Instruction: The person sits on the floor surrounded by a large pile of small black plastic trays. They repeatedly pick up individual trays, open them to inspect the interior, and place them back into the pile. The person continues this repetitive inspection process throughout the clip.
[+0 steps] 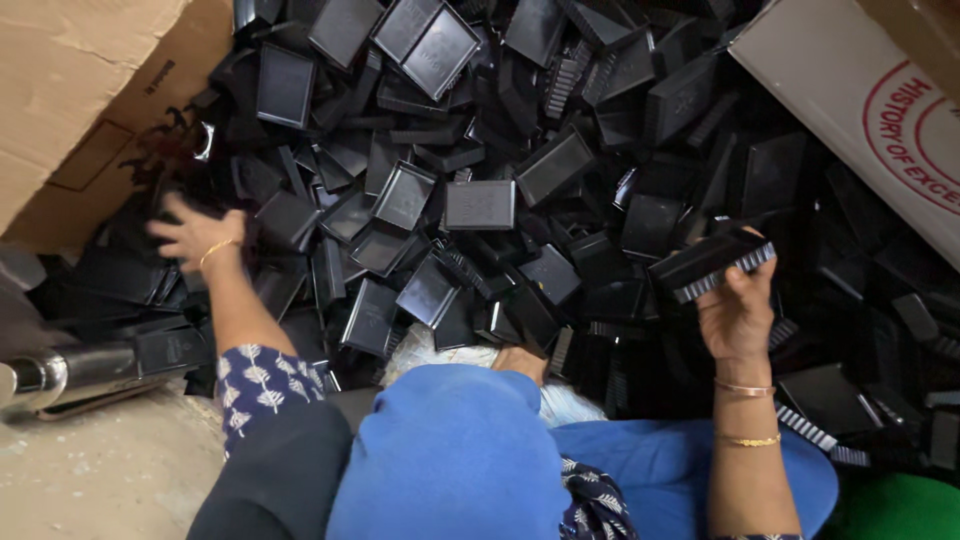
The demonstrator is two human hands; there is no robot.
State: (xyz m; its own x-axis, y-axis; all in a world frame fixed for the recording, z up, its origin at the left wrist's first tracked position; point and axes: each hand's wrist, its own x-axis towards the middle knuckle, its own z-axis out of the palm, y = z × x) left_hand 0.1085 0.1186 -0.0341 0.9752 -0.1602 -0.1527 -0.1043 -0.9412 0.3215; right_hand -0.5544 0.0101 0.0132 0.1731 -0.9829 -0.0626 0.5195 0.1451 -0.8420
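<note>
In the head view, the right hand [738,312] is raised over the right side of the floor heap, fingers clenched on a black ribbed plastic part [712,262] whose long axis runs from lower left to upper right. The left hand [195,235] reaches far out to the left edge of the pile of black plastic trays [480,205], fingers spread and loose, resting on pieces there beside the cardboard box [90,110]; it grips nothing clearly. A metal flask [60,378] lies near the left elbow.
</note>
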